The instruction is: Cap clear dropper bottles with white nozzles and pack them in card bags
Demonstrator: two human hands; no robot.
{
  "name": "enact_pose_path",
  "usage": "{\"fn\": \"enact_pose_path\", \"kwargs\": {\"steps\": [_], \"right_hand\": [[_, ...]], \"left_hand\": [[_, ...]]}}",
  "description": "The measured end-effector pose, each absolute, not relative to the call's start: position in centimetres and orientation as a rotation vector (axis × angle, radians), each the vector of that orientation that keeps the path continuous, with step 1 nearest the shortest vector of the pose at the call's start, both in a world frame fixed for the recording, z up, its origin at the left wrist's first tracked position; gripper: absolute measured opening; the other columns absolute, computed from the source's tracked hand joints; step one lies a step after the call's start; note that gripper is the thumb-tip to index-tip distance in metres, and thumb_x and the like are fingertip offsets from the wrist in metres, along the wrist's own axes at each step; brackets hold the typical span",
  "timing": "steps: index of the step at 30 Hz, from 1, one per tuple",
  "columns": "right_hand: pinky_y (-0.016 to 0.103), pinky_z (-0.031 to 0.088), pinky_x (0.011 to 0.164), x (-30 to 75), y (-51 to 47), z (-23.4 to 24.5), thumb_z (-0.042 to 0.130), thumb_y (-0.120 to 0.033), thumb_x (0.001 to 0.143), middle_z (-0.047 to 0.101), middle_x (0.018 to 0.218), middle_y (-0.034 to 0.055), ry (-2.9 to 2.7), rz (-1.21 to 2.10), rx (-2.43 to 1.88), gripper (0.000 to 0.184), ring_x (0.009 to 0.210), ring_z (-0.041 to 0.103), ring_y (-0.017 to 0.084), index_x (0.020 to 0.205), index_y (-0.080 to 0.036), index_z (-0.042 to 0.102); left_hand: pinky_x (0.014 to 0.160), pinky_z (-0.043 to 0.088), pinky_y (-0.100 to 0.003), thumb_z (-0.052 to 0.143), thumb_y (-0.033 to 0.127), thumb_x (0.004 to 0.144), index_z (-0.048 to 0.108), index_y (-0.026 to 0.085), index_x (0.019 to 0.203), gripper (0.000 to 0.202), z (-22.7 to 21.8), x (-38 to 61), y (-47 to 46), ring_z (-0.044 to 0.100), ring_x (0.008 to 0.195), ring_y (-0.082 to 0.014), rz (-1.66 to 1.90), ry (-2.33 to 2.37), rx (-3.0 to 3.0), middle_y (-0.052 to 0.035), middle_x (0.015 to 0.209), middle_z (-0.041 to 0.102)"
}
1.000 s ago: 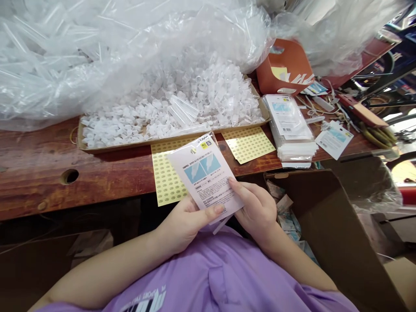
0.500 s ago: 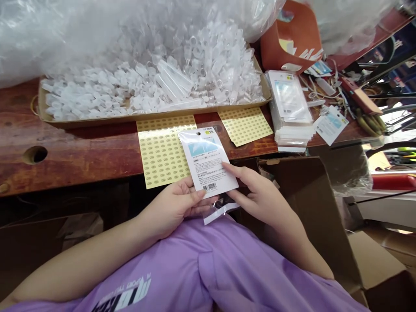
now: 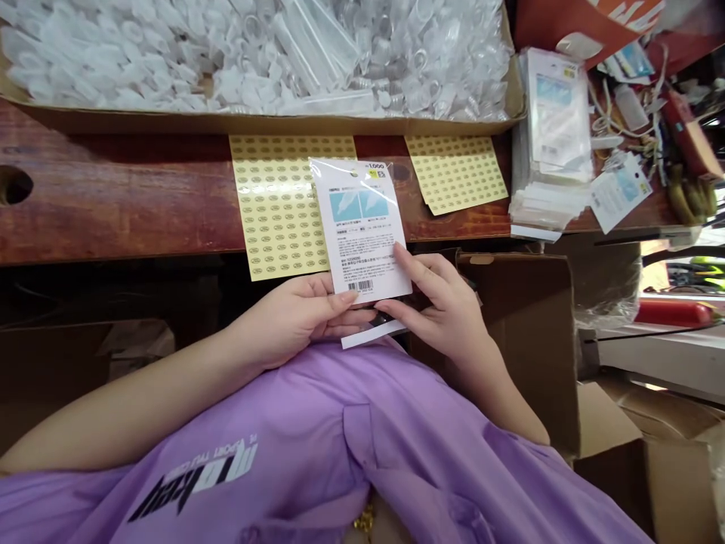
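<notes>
A clear plastic bag with a printed card [image 3: 365, 234] inside it is held in front of my lap, card side up, tilted slightly. My left hand [image 3: 309, 306] grips its lower left corner, thumb on top and fingers beneath. At the lower right edge my right hand [image 3: 439, 298] pinches the bag between thumb and fingers. The bag's open-looking flap with a white strip [image 3: 371, 335] hangs towards me below the card. Just behind the card lies a sheet of yellow oval stickers [image 3: 280, 211].
A shallow cardboard tray [image 3: 272, 123] full of small translucent plastic parts spans the table's back. A second sticker sheet [image 3: 458, 172] lies right of the card. Further right are a stack of bagged cards [image 3: 552, 128], an orange bin [image 3: 560, 30] and a loose card [image 3: 618, 193]. An open carton [image 3: 518, 325] stands below.
The view has tipped down and closer, so the table things appear higher. Both hands keep hold of the bagged card; my right fingers have curled in closer to its lower right edge.
</notes>
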State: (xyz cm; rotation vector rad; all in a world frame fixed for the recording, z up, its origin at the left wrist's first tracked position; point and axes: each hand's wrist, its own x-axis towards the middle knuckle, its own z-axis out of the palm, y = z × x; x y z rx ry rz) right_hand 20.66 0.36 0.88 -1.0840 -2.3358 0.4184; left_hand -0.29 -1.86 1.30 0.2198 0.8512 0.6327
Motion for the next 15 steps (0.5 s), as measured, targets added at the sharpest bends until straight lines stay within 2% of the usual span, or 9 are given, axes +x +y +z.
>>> {"fn": "enact_pose_path", "kwargs": {"steps": [3, 7, 15], "right_hand": [[0.026, 0.056, 0.067, 20.5, 0.4, 0.1, 0.063, -0.033, 0.088, 0.06, 0.098, 0.005, -2.3, 0.393, -1.033, 0.069, 0.083, 0.062, 0.016, 0.149, -0.037, 0.032], [0.024, 0.055, 0.063, 20.5, 0.3, -0.5, 0.065, -0.031, 0.087, 0.06, 0.091, 0.0029, -2.257, 0.392, -1.028, 0.067, 0.077, 0.061, 0.014, 0.147, -0.039, 0.036], [0.019, 0.053, 0.06, 22.5, 0.7, -1.0, 0.068, -0.023, 0.084, 0.056, 0.083, -0.0027, -2.173, 0.857, -1.004, 0.065, 0.071, 0.058, 0.01, 0.14, -0.046, 0.043]], "left_hand": [[0.093, 0.055, -0.031, 0.066, 0.014, 0.085, 0.072, 0.015, 0.106, 0.023, 1.1, -0.5, -1.8, 0.072, 0.088, -0.0162, 0.609, 0.86, 0.224, -0.0101, 0.109, 0.073], [0.082, 0.057, -0.022, 0.068, 0.015, 0.083, 0.072, 0.017, 0.108, 0.025, 1.0, -0.6, -1.8, 0.072, 0.083, -0.0141, 0.647, 0.882, 0.265, -0.0079, 0.108, 0.073], [0.092, 0.055, -0.031, 0.066, 0.015, 0.084, 0.075, 0.015, 0.097, 0.016, 0.4, -0.6, -2.2, 0.072, 0.088, -0.0169, 0.632, 0.881, 0.224, -0.0091, 0.103, 0.075]]}}
